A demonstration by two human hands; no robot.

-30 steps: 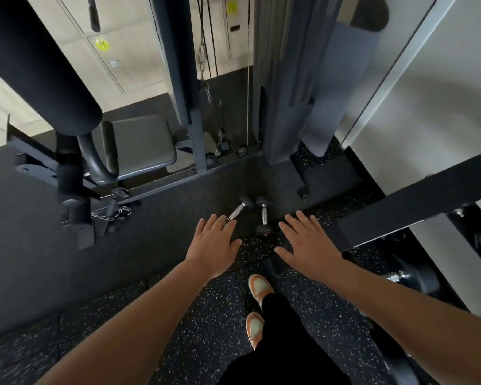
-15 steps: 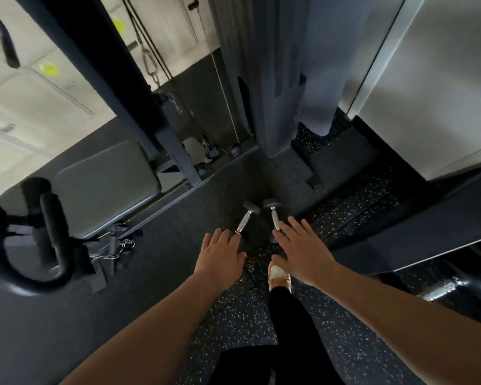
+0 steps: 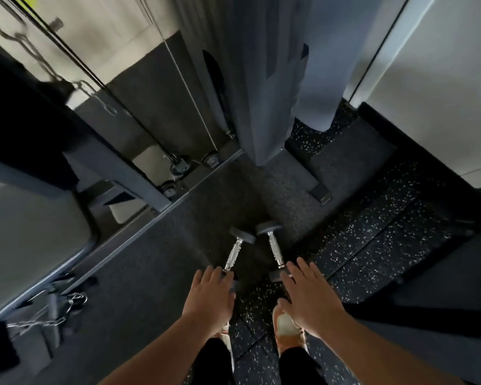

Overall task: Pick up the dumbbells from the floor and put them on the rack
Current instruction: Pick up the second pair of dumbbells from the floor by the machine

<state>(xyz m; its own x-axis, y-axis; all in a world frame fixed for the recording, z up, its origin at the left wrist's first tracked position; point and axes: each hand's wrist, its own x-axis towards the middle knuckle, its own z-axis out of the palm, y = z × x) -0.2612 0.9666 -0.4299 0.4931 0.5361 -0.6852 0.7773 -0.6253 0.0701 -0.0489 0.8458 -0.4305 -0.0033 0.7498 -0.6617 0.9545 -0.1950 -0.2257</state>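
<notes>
**Both dumbbells on floor; pickup not begun, rack not in view**

Progress: nothing lifted. Neither dumbbell is gripped. All steps remain: close on the handles, raise, carry, set on the rack. No rack can be identified here, so its direction is unknown.

Left hand (image 3: 209, 300): palm down, fingers spread wide, empty. The left dumbbell (image 3: 235, 251) lies just beyond its fingertips, chrome handle angled away and to the right; its near head is hidden under the fingers, and contact cannot be told.

Right hand (image 3: 310, 300): also flat, spread wide and empty. The right dumbbell (image 3: 274, 250) lies just ahead of its index finger, near head showing beside the fingertips. The two far heads sit close together, the handles splaying apart toward the hands.

Surroundings: far left of the left hand, a padded seat (image 3: 31, 234), with a loose chain (image 3: 50, 314) on the floor nearer in. Beyond both hands stands a cable machine's upright column (image 3: 256, 79) with its base frame. Right of the right hand, a dark beam (image 3: 439, 282) crosses low.

Obstruction, judged: the handles are clear from above; the beam may crowd a lift toward the right.
</notes>
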